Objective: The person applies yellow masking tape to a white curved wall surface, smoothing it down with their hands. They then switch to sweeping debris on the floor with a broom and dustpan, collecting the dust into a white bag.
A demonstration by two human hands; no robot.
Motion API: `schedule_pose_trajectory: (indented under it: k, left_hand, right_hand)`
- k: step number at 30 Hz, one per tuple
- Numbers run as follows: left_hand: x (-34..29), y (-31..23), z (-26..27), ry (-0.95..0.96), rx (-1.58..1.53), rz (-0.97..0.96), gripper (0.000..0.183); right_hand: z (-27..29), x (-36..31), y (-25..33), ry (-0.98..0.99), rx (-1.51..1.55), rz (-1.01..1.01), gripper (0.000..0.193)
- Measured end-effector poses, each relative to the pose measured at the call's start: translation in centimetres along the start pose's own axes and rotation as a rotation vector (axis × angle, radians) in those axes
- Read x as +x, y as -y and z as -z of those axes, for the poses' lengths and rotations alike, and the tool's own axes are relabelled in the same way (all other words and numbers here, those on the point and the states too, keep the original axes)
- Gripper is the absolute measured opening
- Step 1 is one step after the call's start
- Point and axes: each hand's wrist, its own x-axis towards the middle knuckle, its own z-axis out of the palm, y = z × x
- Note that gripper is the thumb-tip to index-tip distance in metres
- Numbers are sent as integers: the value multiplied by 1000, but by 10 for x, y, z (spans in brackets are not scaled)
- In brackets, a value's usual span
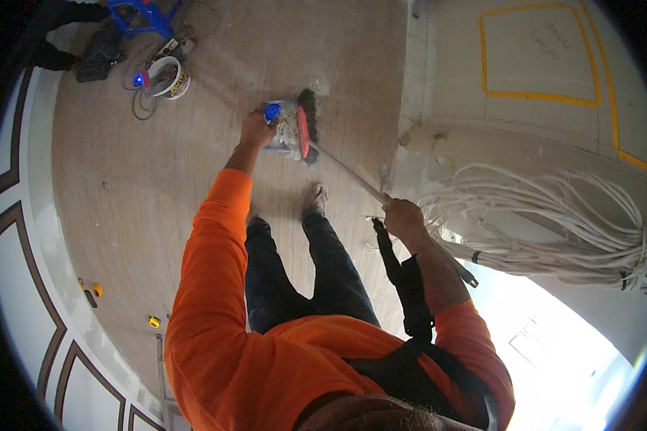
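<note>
My left hand (259, 131) is closed round the blue-tipped handle of a dustpan (286, 149), which lies low over the floor with pale dust and debris in it. Against its open right side stands a broom (303, 132) with a red head and dark bristles. The broom's long pole slants down to my right hand (405, 217), whose fingers wrap round it. Dusty residue shows on the floor just beyond the bristles. A black strap (410, 291) hangs beside my right forearm.
A thick coil of white cables (553, 223) hangs along the right wall. Far left stand a white bucket (172, 79), a blue stool (145, 18) and a power cord. Yellow tape measures (154, 322) lie by the left wall. Another person's dark leg shows top left.
</note>
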Motion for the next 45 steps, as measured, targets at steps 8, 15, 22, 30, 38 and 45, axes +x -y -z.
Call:
schedule_pose_trajectory:
  k: [8, 15, 22, 30, 38, 45]
  left_hand:
    - [-3, -2, 6, -30, -18, 201, 37]
    - [-29, 119, 14, -280, -501, 272, 29]
    - [-89, 183, 79, -154, -531, 183, 16]
    - [-114, 155, -12, -417, -866, 460, 25]
    - [-182, 120, 67, -507, -1048, 598, 29]
    - [-211, 124, 113, -615, -939, 609, 28]
  right_hand:
    - [16, -31, 13, -80, -2, 39, 40]
    - [77, -93, -27, -35, -171, -118, 42]
    - [103, -120, -73, -174, -247, -204, 38]
    - [106, -36, -105, -308, -312, -250, 34]
    - [112, 122, -81, -438, -178, -85, 28]
    - [96, 212, -11, -262, -281, -59, 26]
